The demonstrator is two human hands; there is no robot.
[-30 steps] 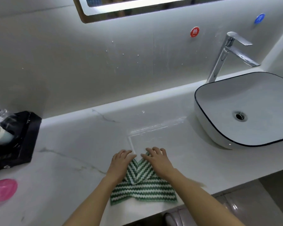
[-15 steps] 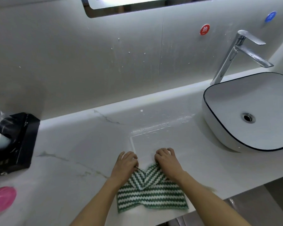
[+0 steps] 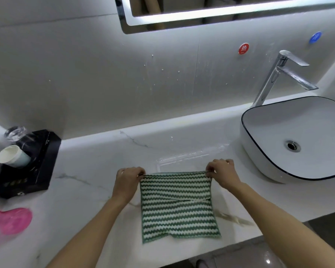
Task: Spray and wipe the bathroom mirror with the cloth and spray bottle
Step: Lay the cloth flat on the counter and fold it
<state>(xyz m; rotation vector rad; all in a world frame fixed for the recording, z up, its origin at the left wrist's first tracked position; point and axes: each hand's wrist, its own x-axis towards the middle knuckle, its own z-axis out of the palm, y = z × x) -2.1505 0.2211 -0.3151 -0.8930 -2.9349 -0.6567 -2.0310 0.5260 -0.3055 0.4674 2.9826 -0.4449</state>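
Observation:
A green-and-white zigzag cloth [image 3: 177, 206] lies spread on the white marble counter [image 3: 89, 171] near its front edge. My left hand [image 3: 128, 180] pinches the cloth's far left corner and my right hand [image 3: 221, 174] pinches its far right corner, stretching the far edge taut between them. The lit lower edge of the bathroom mirror [image 3: 220, 10] shows at the top of the view. No spray bottle is in view.
A white vessel basin [image 3: 298, 140] with a chrome tap [image 3: 278, 74] stands at the right. On the left sits a black tray [image 3: 29, 165] holding a paper cup [image 3: 13, 156] and a wrapped glass. A pink object [image 3: 12, 220] lies at the left edge.
My hands, which were close together on the bunched cloth, have moved apart and pulled it open flat. The view has tilted up, showing more of the mirror.

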